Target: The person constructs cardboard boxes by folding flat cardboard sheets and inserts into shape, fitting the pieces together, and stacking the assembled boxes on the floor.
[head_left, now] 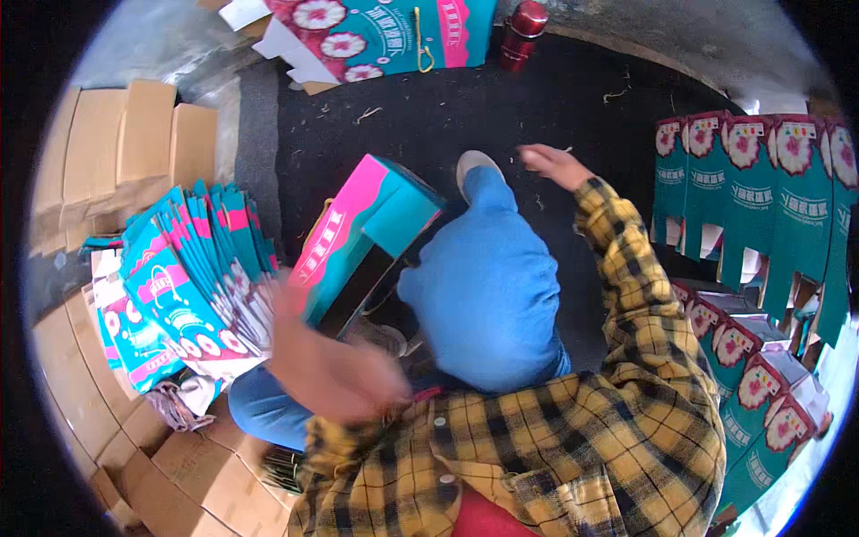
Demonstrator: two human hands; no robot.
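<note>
A teal-and-pink carton (340, 224) stands tilted beside my bent knee, with a dark opening along one side and a yellow cord on its left edge. My left hand (313, 349), smeared by motion, is just in front of the carton's near left end. Its fingers cannot be made out, nor whether it touches the carton. Out to the right, my right hand (550, 166) hangs above the black mat, away from the carton. Its fingers stretch leftward and I see no held object, though a tiny pale bit shows beside it.
Flat folded cartons (201, 277) are stacked at left, near brown boxes (148, 134). Rows of teal cartons (747, 170) stand at right. Another printed carton (385, 36) and a red flask (523, 36) sit at the far edge of the black mat (358, 134).
</note>
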